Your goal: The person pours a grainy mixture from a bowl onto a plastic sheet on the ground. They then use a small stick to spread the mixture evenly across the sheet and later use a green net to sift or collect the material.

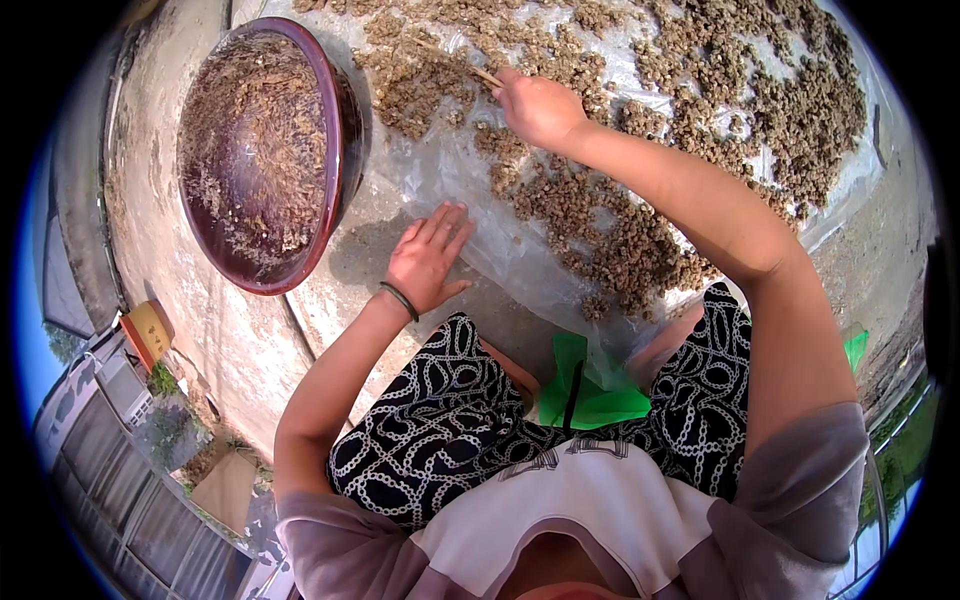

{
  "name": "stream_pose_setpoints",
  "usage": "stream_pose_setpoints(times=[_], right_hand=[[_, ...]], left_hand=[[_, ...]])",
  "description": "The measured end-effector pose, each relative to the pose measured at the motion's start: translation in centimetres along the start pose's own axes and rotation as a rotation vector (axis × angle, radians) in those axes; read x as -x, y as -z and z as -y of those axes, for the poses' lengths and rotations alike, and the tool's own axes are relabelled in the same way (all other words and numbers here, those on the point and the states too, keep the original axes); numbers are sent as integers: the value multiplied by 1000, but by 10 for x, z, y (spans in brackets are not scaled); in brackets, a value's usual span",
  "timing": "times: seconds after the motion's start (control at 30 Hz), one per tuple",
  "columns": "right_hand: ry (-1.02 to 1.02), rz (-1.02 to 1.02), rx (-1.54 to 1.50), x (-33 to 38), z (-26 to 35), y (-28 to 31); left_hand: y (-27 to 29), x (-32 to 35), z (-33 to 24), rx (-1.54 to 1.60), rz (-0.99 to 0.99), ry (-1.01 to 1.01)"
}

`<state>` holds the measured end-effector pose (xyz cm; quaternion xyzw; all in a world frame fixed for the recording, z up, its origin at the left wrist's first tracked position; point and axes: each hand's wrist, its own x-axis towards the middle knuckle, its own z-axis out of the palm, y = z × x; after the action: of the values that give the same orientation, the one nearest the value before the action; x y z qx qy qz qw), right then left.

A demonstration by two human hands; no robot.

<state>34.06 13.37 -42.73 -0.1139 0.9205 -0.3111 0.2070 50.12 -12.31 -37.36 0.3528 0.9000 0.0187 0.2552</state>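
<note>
Brown, crumbly clumps [640,235] lie spread over a clear plastic sheet [440,165] on the ground. In my right hand [540,108] is a thin wooden stick [487,77], gripped near its end. The stick's far part reaches left among the clumps, where it is hard to pick out. My left hand [428,258] has its fingers stretched out over the sheet's near left edge and holds nothing. A dark band circles that wrist. Left of both hands stands a large maroon basin [335,130], its inside coated with brown crumbs.
Between my knees is something bright green [590,395], partly hidden. Pale concrete [235,355] runs along the left side. Farther left stand a yellow box-like object [147,333] and a building with a grey ribbed surface [130,500].
</note>
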Motion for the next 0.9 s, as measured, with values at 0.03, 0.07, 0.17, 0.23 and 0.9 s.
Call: stream_pose_setpoints(times=[0.03,0.07,0.17,0.23,0.9], right_hand=[[19,-8,53,-5,2,-5],[45,53,207,-6,6,-9],[159,163,390,22,14,-12],[226,254,470,44,7,-1],[140,532,658,200,-78,95]], left_hand=[[-13,7,1,-29,110,24],[-25,16,1,-58,220,44],[-47,32,-2,-74,281,52],[-57,43,-1,-6,209,70],[-46,30,-46,90,184,-209]])
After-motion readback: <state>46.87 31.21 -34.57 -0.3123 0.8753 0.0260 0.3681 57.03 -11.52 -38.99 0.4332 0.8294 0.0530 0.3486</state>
